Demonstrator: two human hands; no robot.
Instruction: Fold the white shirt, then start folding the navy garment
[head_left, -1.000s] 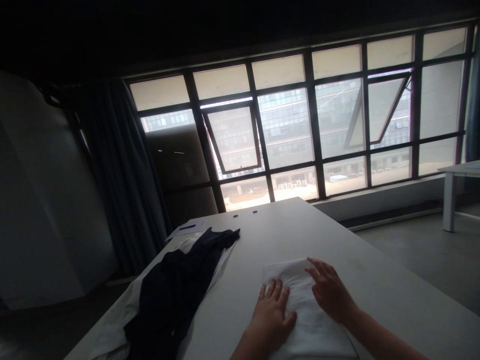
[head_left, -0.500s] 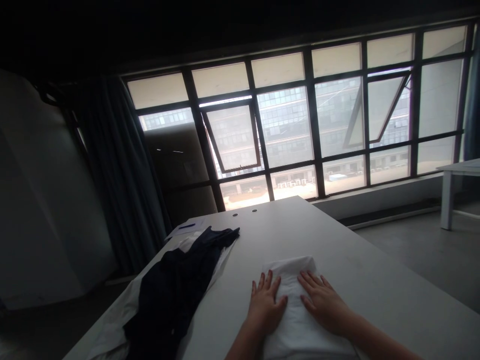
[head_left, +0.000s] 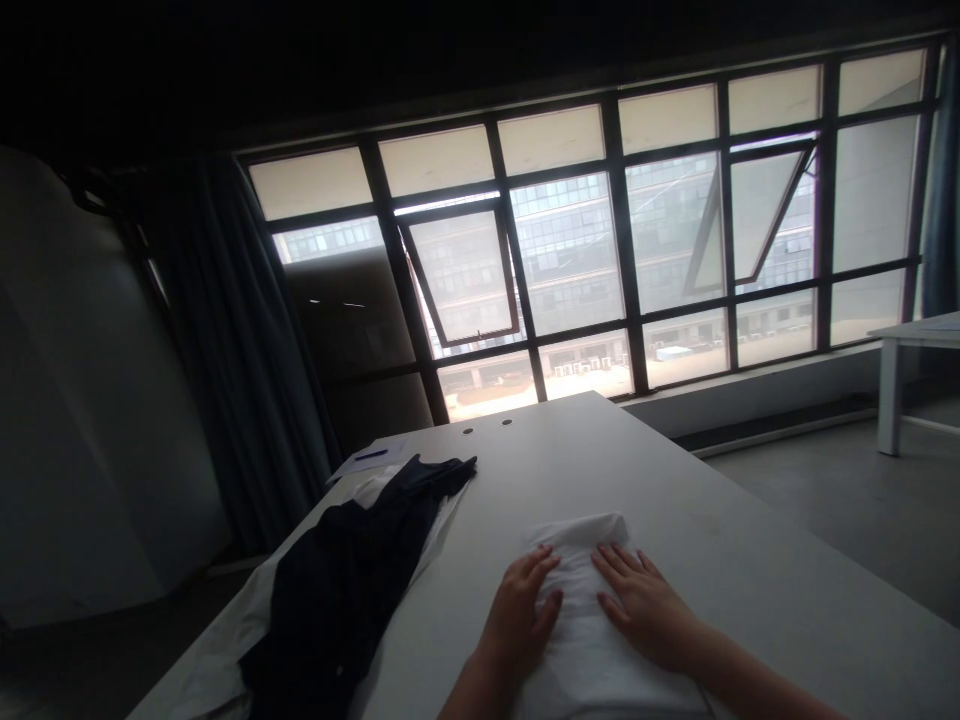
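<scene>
A folded white cloth [head_left: 589,640], perhaps a garment, lies on the white table [head_left: 720,560] in front of me. My left hand [head_left: 521,610] rests along its left side, fingers bent a little and thumb apart on the fabric. Flat on the cloth's right half, fingers stretched out, lies my right hand [head_left: 645,600]. Soft creases run across the fabric between the two hands. Its near end passes out of the bottom of the view.
Dark navy clothing [head_left: 345,570] is heaped on the table's left side, over white fabric [head_left: 232,640]. Farther back lie paper sheets with a pen [head_left: 371,455]. Two round cable holes mark the far end. Another white table [head_left: 890,400] stands at right, beneath the windows.
My left hand has drawn its fingers closer together and bent them, shifting slightly left and toward me. My right hand stays flat on the cloth in nearly the same place.
</scene>
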